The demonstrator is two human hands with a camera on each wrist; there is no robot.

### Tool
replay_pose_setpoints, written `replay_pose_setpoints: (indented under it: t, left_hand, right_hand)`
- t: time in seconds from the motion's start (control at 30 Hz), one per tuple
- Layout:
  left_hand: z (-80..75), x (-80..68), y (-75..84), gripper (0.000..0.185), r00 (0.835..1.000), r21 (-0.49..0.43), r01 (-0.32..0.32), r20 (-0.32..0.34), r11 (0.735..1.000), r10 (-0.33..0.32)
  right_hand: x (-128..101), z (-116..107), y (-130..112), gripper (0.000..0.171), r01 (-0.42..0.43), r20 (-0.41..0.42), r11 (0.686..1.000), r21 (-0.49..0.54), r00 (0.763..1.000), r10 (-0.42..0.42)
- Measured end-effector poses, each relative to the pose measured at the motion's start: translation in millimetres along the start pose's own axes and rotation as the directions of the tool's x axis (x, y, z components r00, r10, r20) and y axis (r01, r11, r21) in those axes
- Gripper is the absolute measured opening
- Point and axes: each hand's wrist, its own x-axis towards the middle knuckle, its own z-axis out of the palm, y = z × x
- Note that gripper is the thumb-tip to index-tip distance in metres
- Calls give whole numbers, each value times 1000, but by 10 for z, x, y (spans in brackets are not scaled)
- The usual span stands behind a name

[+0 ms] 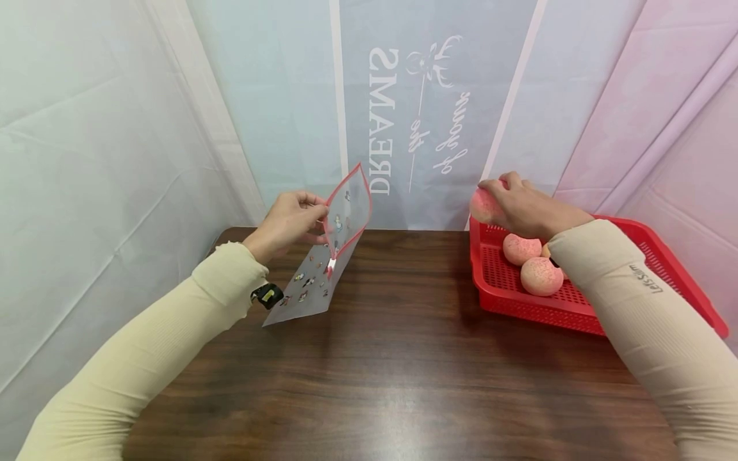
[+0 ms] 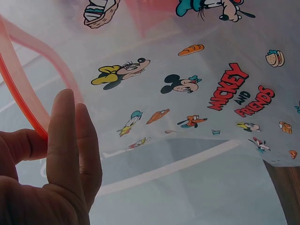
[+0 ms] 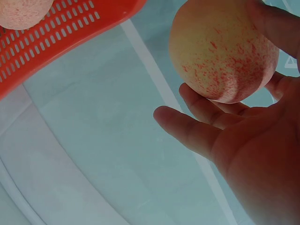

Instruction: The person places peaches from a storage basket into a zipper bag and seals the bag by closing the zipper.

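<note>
The left hand (image 1: 293, 216) pinched the red-rimmed, clear plastic bag with cartoon pictures (image 1: 311, 288) by its edge; held on one side only, its floppy mouth could sag closed. The right hand (image 1: 527, 206) gripped a round, pink-and-yellow peach (image 1: 485, 206) near the far left corner of the holey red plastic basket (image 1: 519, 308), and loose fingers could let it drop.

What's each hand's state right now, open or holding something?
Left hand: holding a translucent, red-rimmed plastic bag.
Right hand: holding a round, pink-speckled peach.
</note>
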Motion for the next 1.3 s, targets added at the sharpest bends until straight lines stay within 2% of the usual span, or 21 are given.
replay_pose_setpoints:
  t: [0.3,0.63,0.97,1.3]
  left_hand:
    - [13,10,-13,22,1000,-22,6,1,1000,-6]
    - [17,2,-10,20,1000,-22,0,-8,1000,0]
    - [16,20,-24,20,1000,-24,-2,-11,1000,2]
    - [36,11,-12,20,1000,-27,-6,-12,1000,6]
  right_hand:
    - [63,-14,-114,58,37,-72,999,3,997,-37]
    - [137,-43,-208,61,8,-40,1000,16,999,-7]
    - [138,-27,-219,59,62,-86,998,0,994,-62]
    - [136,-53,-255,59,57,-93,998,-12,994,-58]
